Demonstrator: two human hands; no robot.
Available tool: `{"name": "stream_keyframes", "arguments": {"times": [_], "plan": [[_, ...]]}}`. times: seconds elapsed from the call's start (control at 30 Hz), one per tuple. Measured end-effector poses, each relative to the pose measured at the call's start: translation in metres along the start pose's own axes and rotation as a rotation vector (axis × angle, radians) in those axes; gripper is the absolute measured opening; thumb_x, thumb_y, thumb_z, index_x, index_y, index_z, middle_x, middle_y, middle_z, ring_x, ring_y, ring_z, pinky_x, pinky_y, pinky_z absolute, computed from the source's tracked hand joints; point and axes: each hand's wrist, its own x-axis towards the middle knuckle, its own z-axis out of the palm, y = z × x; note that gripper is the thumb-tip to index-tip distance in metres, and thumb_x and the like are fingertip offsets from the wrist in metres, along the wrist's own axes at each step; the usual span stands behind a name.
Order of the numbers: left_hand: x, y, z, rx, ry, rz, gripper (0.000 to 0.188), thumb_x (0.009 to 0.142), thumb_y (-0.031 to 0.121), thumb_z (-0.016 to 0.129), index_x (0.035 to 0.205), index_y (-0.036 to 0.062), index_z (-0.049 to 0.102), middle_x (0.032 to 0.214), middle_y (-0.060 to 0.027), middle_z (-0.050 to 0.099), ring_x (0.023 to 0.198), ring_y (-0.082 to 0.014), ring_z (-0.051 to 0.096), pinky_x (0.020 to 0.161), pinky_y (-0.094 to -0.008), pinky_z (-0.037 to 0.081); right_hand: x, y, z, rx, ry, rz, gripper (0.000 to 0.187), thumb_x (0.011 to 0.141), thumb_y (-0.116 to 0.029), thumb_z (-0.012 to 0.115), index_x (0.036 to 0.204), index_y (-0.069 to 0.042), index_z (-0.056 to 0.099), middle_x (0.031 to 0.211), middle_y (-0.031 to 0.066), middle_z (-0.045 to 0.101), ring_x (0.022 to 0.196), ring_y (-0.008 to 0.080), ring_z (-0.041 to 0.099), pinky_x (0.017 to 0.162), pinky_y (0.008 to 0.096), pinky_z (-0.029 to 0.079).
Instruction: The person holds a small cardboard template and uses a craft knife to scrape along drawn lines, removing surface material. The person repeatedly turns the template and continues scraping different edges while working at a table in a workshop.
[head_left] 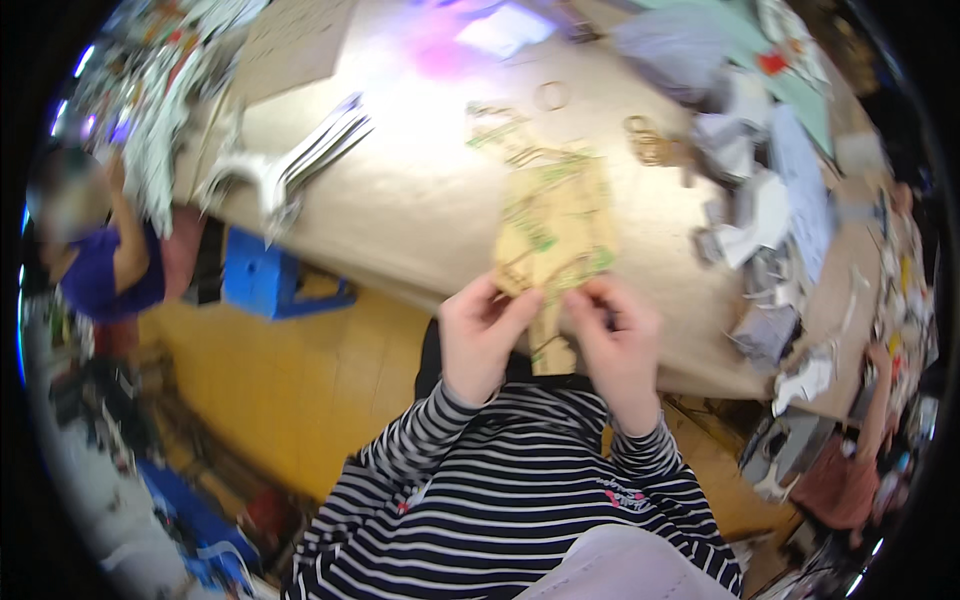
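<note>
A flat, yellow-tan cut piece (553, 215) with green and brown markings, perhaps paper or fabric, is held out over the table's near edge. My left hand (478, 338) pinches its lower left edge between thumb and fingers. On the opposite edge, my right hand (618, 345) grips it in the same way. A narrow strip of it hangs down between my hands. Just beyond its far end lie smaller pieces (495, 128) with similar markings; motion blur hides where they part from the held one.
The tan table (400, 225) bears a stack of white strips (320, 145), a thin ring (550, 95), a brownish coil (648, 140) and crumpled pale scraps (755, 220). A blue stool (258, 272) stands left. One person (110, 260) is at left, another (845, 480) at right.
</note>
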Motion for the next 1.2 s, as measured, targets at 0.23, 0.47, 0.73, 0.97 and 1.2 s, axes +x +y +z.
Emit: {"name": "stream_keyframes", "arguments": {"times": [0.23,0.47,0.73,0.97,1.2], "plan": [[0.012,0.004,-0.002,0.051,0.044,0.019,0.018,0.089,0.003,0.064,0.106,-0.0046,0.062,0.095,-0.0051,0.067,0.081,-0.0079,0.059,0.068,-0.0208,0.045,0.009,0.004,0.002,-0.023,-0.008,-0.171,0.012,0.088,-0.008,0.065,0.092,0.003,0.062,0.081,0.0116,0.06,0.063,0.0182,0.058,0.056,0.028,0.046],[0.029,-0.001,-0.006,0.155,-0.182,0.065,0.017,0.091,0.006,0.062,0.107,0.0017,0.059,0.089,-0.002,0.063,0.069,-0.0059,0.052,0.061,-0.0206,0.039,0.015,-0.002,-0.017,-0.043,0.043,-0.181,0.019,0.087,-0.017,0.063,0.087,0.002,0.063,0.077,0.0149,0.062,0.07,0.0302,0.061,0.063,0.0379,0.048],[0.028,0.009,-0.003,0.217,-0.163,0.036,0.017,0.082,-0.001,0.067,0.098,-0.0042,0.061,0.084,-0.0084,0.065,0.073,-0.0136,0.059,0.07,-0.0263,0.046,0.017,-0.008,-0.031,-0.047,0.068,-0.235,0.019,0.088,-0.017,0.063,0.094,0.0,0.063,0.079,0.0123,0.061,0.068,0.0249,0.059,0.063,0.0343,0.047],[0.036,0.016,-0.018,0.27,-0.221,0.113,0.014,0.086,0.005,0.062,0.098,-0.0019,0.061,0.081,-0.0053,0.062,0.072,-0.0139,0.055,0.067,-0.027,0.043,0.022,-0.015,-0.06,-0.006,0.369,-0.151,0.022,0.089,-0.013,0.065,0.11,-0.006,0.062,0.08,-0.003,0.054,0.053,0.0003,0.042,0.048,0.0191,0.035],[0.058,-0.016,-0.041,-0.014,-0.12,-0.191,0.021,0.095,0.018,0.057,0.104,0.0005,0.063,0.092,-0.0041,0.065,0.079,-0.0121,0.058,0.071,-0.0269,0.046,0.02,-0.002,-0.088,-0.114,0.49,0.031,0.024,0.098,-0.015,0.053,0.118,-0.002,0.056,0.103,0.0045,0.057,0.088,0.0098,0.054,0.077,0.0237,0.044]]}}
